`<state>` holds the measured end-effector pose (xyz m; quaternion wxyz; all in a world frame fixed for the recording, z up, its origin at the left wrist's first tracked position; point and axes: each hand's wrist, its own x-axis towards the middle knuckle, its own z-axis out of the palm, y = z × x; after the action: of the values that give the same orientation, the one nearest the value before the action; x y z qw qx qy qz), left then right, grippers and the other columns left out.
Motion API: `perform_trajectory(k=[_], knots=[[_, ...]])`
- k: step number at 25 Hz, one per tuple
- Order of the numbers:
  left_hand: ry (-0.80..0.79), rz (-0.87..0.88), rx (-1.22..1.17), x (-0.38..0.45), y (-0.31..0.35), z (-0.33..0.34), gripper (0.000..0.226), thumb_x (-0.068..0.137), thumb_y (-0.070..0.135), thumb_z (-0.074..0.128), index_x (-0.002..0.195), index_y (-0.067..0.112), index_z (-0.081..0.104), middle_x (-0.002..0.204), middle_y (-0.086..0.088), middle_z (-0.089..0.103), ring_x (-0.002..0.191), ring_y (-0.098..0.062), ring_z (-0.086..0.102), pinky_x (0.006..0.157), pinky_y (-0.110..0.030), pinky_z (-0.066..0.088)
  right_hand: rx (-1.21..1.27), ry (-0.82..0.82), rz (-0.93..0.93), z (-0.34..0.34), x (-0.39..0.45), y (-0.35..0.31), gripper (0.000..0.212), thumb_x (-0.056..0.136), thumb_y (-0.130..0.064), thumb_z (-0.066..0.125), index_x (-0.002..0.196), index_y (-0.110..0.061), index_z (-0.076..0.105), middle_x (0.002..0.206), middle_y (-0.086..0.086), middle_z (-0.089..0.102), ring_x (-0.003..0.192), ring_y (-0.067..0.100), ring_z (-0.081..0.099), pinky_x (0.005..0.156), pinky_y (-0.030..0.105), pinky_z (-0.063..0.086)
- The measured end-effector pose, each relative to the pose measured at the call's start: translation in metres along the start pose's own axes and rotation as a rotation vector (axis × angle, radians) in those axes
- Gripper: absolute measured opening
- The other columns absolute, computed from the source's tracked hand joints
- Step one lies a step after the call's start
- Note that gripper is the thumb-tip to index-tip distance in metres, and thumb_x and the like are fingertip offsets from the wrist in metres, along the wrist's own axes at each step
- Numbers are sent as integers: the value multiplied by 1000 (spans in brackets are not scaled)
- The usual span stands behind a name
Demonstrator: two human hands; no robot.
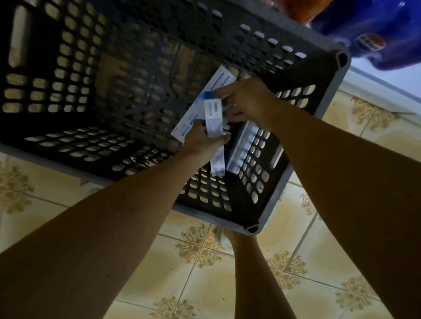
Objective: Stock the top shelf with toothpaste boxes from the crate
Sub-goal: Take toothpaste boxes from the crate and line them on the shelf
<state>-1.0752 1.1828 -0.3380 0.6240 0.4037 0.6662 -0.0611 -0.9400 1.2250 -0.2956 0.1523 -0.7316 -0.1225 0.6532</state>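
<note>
Both my hands deep in crate [335, 76], near right corner. Left hand [200, 141] clamped on upright box [213, 117]; right hand [246, 102] pinching its top (long axis toward me). Flat box [209, 94] beneath, left.

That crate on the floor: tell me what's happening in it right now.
A person is reaching both hands into the dark slotted crate, which sits on a patterned tile floor. The left hand grips a narrow toothpaste box, and the right hand is closed on its upper end. More boxes lie against the crate's right wall. No shelf is in view.
</note>
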Motion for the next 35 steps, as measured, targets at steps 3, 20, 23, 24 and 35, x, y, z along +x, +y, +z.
perform_trajectory(k=[3, 20, 23, 24, 35], knots=[[168, -18, -103, 5, 5, -6, 58, 74, 27, 79, 125, 15, 56, 116, -4, 67, 103, -20, 66, 89, -40, 56, 119, -110, -51, 8, -7, 3, 33, 98, 2, 43, 124, -2, 64, 108, 16, 64, 91, 31, 68, 81, 36, 60], [28, -122, -466, 32, -11, -94, 39, 92, 25, 61, 130, 21, 54, 123, -8, 66, 107, -29, 63, 101, -56, 44, 205, 291, -57, 34, 24, 38, 22, 100, -7, 44, 115, -19, 34, 89, 6, 50, 70, 17, 53, 46, 21, 45], [-24, -73, -487, 28, -6, -84, 41, 95, 19, 57, 136, 17, 51, 127, -11, 64, 106, -29, 64, 92, -50, 51, 369, 297, -107, 48, 22, 42, 27, 98, -15, 55, 114, -20, 34, 102, 9, 55, 75, 16, 56, 59, 25, 50], [-31, -59, -498, 28, -6, -84, 41, 96, 19, 56, 137, 17, 51, 127, -11, 63, 105, -28, 64, 87, -46, 53, 409, 321, -97, 54, 21, 45, 28, 97, -18, 57, 116, -20, 35, 102, 6, 56, 74, 13, 55, 57, 23, 50], [-154, 25, -496, -29, 45, -112, 62, 70, 33, 63, 129, 16, 58, 111, -10, 69, 101, -33, 66, 94, -50, 51, 665, 242, -3, 25, -46, 9, 18, 102, -16, 37, 89, -14, 49, 83, 8, 60, 74, 19, 61, 78, 39, 52]])
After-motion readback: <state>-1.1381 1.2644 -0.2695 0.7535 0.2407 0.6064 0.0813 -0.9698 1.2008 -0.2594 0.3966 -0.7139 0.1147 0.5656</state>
